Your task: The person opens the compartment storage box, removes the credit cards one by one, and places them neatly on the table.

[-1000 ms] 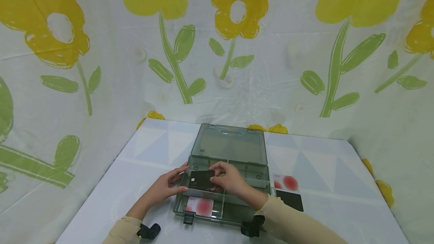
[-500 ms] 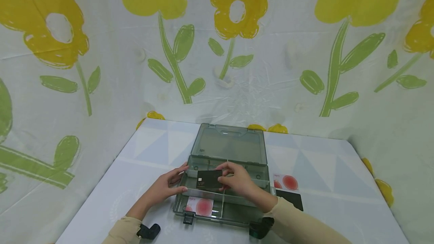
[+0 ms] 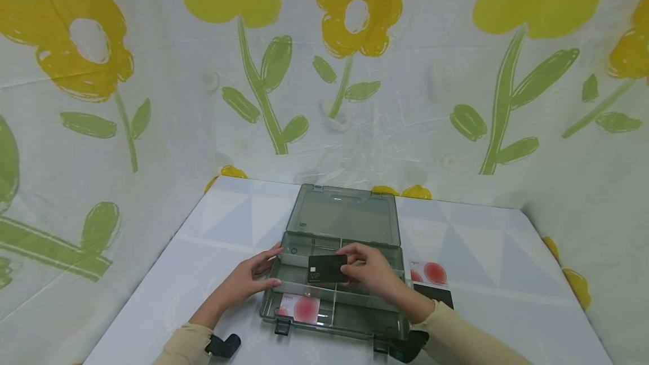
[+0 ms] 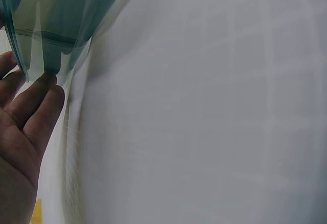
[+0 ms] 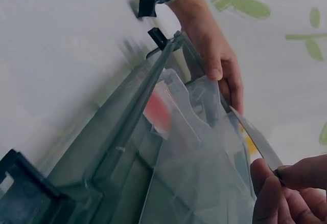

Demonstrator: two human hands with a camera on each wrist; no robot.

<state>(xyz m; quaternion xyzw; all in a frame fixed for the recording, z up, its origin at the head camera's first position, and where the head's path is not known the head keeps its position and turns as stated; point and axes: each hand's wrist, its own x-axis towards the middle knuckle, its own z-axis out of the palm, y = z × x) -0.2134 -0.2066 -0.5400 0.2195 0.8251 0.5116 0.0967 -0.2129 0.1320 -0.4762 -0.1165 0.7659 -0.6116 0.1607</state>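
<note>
A black card (image 3: 327, 268) marked VIP, with a small pale chip square, is pinched at its right end between the thumb and fingers of my right hand (image 3: 371, 270). It is held above the middle row of a grey-green see-through divided box (image 3: 362, 317), and the right wrist view shows the card (image 5: 258, 138) almost edge-on. My left hand (image 3: 248, 279) rests on the box's left side, its thumb at the rim and its fingers straight along the outside. A white and red card (image 3: 299, 308) lies in the front left compartment.
The box's lid (image 3: 345, 216) stands raised at the back. Right of the box, another white and red card (image 3: 428, 272) lies on the table beside a black card (image 3: 436, 294), partly hidden by the right arm. Flower-printed cloth (image 3: 405, 145) surrounds the table.
My right hand has moved rightward along the middle row, carrying the black card with it. The left hand stays at the box's left side.
</note>
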